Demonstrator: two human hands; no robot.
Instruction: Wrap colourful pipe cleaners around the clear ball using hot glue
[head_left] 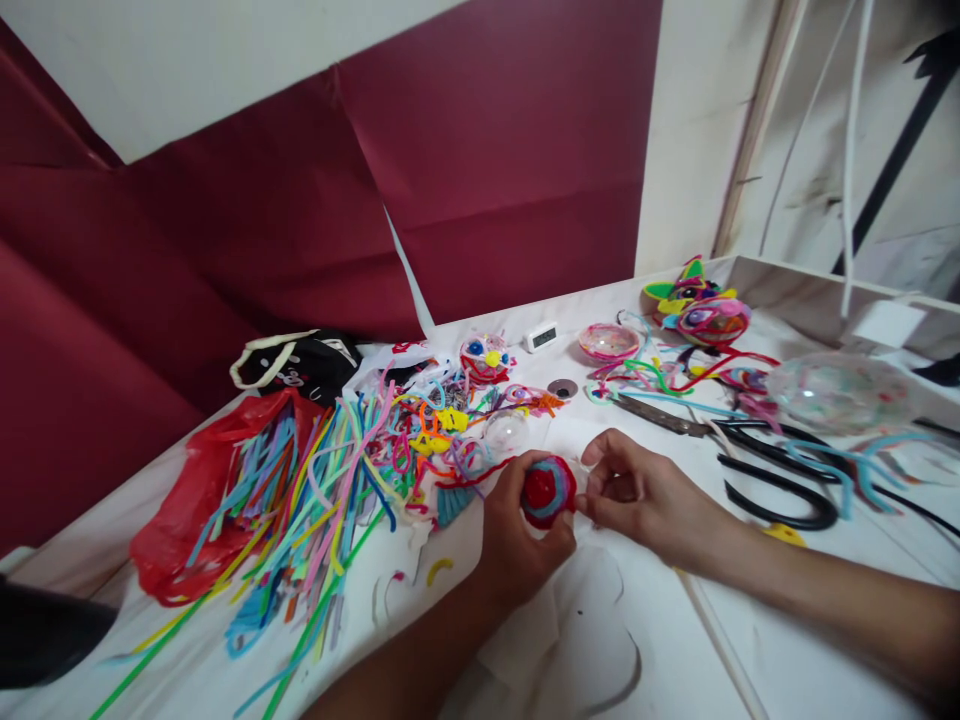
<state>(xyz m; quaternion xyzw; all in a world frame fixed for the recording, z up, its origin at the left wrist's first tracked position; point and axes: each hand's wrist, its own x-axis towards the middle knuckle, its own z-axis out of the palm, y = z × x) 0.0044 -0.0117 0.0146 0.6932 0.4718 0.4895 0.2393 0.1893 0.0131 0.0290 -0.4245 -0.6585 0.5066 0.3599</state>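
My left hand is wrapped round a small ball coiled with red and grey-blue pipe cleaner, held above the white tabletop. A red pipe cleaner trails out to the left behind that hand. At the ball's right edge, my right hand has its thumb and fingers pinched together. What sits between those fingertips, if anything, is too small to make out. Just behind the ball lies a clear plastic half-shell.
A red plastic bag and a large spread of coloured pipe cleaners cover the left side. Large black-handled scissors lie at the right. Decorated balls, a small digital display and clear bowls stand farther back.
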